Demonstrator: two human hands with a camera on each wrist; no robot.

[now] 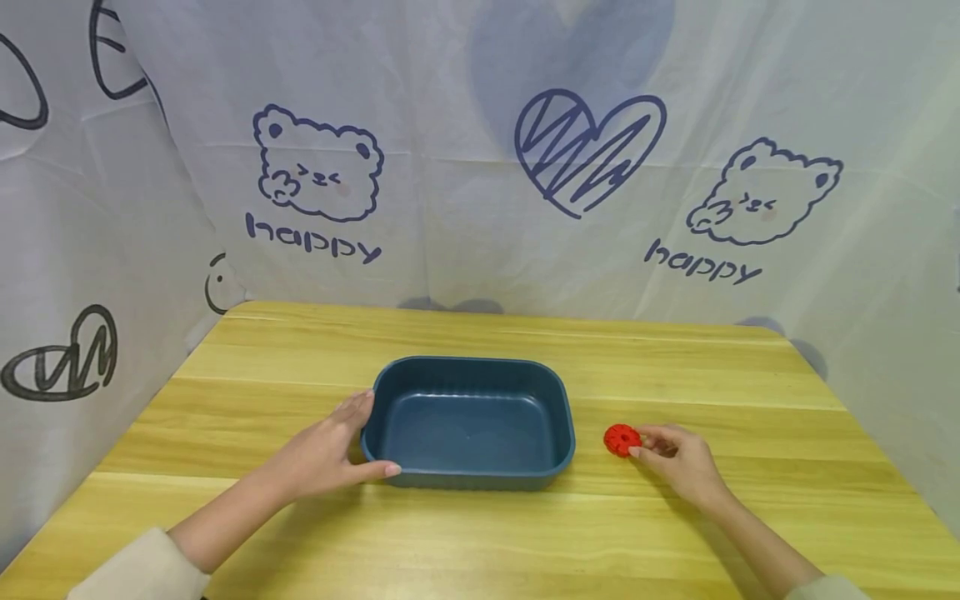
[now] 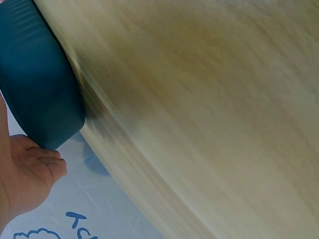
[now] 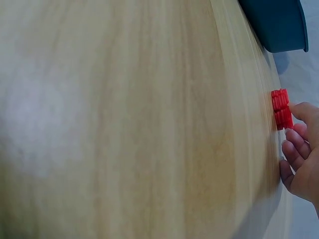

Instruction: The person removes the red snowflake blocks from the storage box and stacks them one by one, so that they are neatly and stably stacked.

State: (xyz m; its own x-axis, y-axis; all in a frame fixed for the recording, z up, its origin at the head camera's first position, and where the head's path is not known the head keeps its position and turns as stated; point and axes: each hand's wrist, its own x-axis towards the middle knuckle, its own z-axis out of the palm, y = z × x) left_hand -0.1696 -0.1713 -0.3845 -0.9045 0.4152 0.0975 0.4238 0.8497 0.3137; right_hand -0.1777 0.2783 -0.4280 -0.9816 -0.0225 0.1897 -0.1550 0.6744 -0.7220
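Note:
A dark blue rectangular plastic basin (image 1: 468, 481) with rounded corners sits mid-table, nothing inside it. At its front-left corner rests my left hand (image 1: 330, 450), its fingers extended along the left side and the thumb laid on the front rim. The left wrist view shows those fingers (image 2: 42, 164) against the end of the basin. To the right of the basin, my right hand (image 1: 686, 462) pinches a small red notched disc (image 1: 619, 437) by its right edge between thumb and fingers. The disc has a hole in its middle, and deep grooves show along its side (image 3: 280, 102).
The wooden table (image 1: 480, 550) has light yellow planks. Behind it and along the left hangs a white cloth (image 1: 450, 208) printed with hearts, bears and the word "happy". Bare tabletop lies between the basin and the disc.

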